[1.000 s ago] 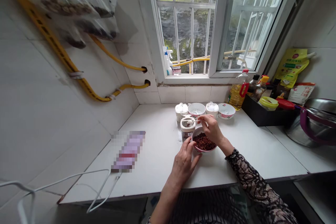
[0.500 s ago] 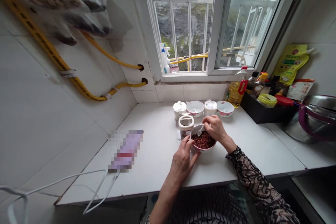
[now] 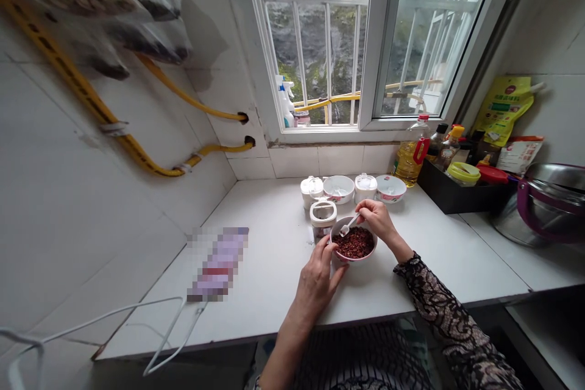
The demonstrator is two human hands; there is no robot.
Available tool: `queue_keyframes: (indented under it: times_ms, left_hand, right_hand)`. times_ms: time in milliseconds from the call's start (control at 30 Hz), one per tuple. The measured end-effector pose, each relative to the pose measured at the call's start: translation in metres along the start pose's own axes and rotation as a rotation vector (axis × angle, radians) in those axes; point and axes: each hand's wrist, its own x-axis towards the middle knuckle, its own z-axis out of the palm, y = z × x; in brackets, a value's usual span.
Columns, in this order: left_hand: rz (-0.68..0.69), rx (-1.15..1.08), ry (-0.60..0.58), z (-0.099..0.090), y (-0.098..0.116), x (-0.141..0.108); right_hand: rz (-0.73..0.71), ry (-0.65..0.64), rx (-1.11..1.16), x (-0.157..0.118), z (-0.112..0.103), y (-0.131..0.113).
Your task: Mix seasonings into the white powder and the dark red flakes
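A bowl [image 3: 375, 249] filled with dark red flakes [image 3: 356, 245], which look like crushed chili, stands on the white counter. My left hand [image 3: 316, 280] grips its near left side, thumb low and fingers at the rim. Between the fingertips of my right hand [image 3: 377, 219] is the handle of a small white spoon [image 3: 346, 230]. The spoon's head is over the left part of the flakes, tilted down. Just behind the bowl sits a seasoning jar [image 3: 323, 213] with a white-framed lid, its lower part partly hidden by the bowl.
Farther back are two white jars [image 3: 312, 192] [image 3: 365, 187] and two floral bowls [image 3: 339, 189] [image 3: 391, 189]. An oil bottle [image 3: 411, 152], a black condiment box [image 3: 450, 192] and a steel pot [image 3: 539, 213] stand right. A blurred purple item [image 3: 219, 265] and white cable [image 3: 169, 341] lie left.
The spoon has risen slightly and shifted left in the bowl, with more of its handle showing. My right hand has turned a little with it; my left hand stays on the bowl.
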Motion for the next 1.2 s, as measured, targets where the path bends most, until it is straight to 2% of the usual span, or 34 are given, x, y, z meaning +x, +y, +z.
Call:
queue_keyframes:
  times_ms: [200,933,1100,1200]
  left_hand:
    - [-0.009,0.002,-0.018,-0.001,0.0,0.0]
    - [-0.011,0.014,-0.028,-0.004,0.005,0.003]
    - [0.003,0.032,-0.001,-0.003,0.005,0.004]
    - [0.014,0.054,0.0,-0.002,0.004,0.003]
  right_hand:
    - [-0.024,0.0,0.002,-0.001,0.0,0.0]
    - [0.076,-0.064,0.187,0.007,-0.006,0.004]
    - [0.016,0.0,0.22,0.009,-0.004,-0.003]
    - [-0.116,0.102,0.191,0.007,0.006,-0.008]
